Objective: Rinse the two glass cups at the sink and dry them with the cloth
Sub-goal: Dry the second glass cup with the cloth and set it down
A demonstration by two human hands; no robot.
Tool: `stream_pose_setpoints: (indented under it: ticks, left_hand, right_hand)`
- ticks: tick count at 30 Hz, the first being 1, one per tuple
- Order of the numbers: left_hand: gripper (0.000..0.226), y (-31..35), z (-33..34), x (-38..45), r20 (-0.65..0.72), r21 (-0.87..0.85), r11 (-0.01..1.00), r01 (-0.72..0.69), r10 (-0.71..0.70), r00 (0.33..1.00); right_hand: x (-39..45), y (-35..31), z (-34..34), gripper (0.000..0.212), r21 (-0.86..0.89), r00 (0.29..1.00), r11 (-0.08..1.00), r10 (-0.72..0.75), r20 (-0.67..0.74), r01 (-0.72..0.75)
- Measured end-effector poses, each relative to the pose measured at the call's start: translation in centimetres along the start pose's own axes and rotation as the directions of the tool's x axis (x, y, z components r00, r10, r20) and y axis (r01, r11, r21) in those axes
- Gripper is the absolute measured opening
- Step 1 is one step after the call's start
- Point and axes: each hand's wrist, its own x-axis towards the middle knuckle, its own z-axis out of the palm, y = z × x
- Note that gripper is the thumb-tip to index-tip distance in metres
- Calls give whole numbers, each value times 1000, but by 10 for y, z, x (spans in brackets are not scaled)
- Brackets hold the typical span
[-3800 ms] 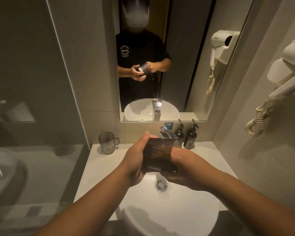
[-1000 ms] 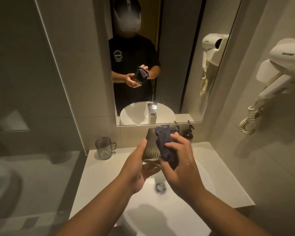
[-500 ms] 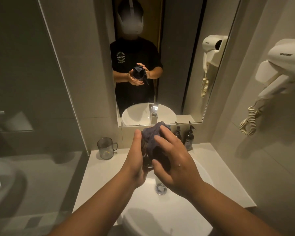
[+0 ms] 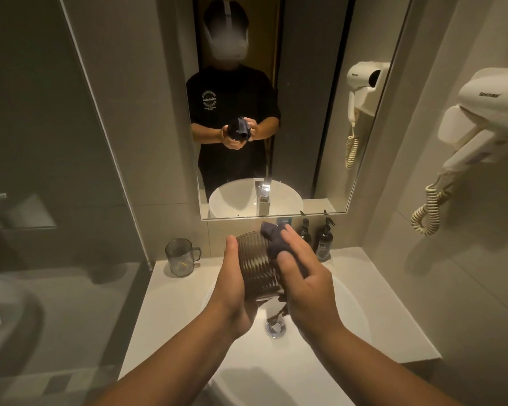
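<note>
My left hand (image 4: pixel 232 285) grips a ribbed dark glass cup (image 4: pixel 254 265) over the white sink basin (image 4: pixel 349 312), its mouth tilted away from me. My right hand (image 4: pixel 305 276) holds a dark blue cloth (image 4: pixel 273 240) against the cup's right side and rim, fingers curled over the cloth. A second clear glass cup with a handle (image 4: pixel 180 257) stands upright on the counter at the back left, apart from both hands.
The drain (image 4: pixel 274 328) lies under the hands. Two dark pump bottles (image 4: pixel 323 240) stand at the back of the counter (image 4: pixel 165 303). A mirror (image 4: pixel 305 112) hangs above. A hair dryer (image 4: pixel 481 124) is mounted on the right wall. A glass partition (image 4: pixel 41 142) is at the left.
The cloth has slid from over the cup's mouth to its right side, exposing the ribbed wall. Both hands have shifted slightly lower with the cup.
</note>
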Motion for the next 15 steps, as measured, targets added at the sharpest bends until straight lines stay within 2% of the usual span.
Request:
stream_pose_setpoints:
  ticks: [3,6,8,9,10,12,15]
  left_hand:
    - [83,1,-4,3,17,-21,1000,22,-21,1000]
    - [82,5,-2,7,-7,-5,999,32,-32,999]
    - [70,6,0,11,-101,91,995,-29,38,994]
    - [62,6,1,14,-171,170,984,-61,91,981]
    - [56,7,3,14,-240,236,967,-100,157,958]
    - [55,6,8,10,-230,246,958,-147,205,951]
    - [66,4,12,4,-78,168,981,-99,113,991]
  right_hand:
    - [9,-5,1,28,297,974,932,227,-25,-210]
    - [13,-9,1,29,380,951,884,309,-34,-274]
    - [11,-9,-2,28,193,977,964,201,-78,-183]
    - [10,-8,-4,32,15,993,996,86,-83,-85]
    - [9,-7,-7,38,-172,998,985,-40,-49,30]
    - [7,-2,-9,46,-409,965,875,-251,73,258]
    - [6,10,-7,45,-583,863,649,-456,217,489]
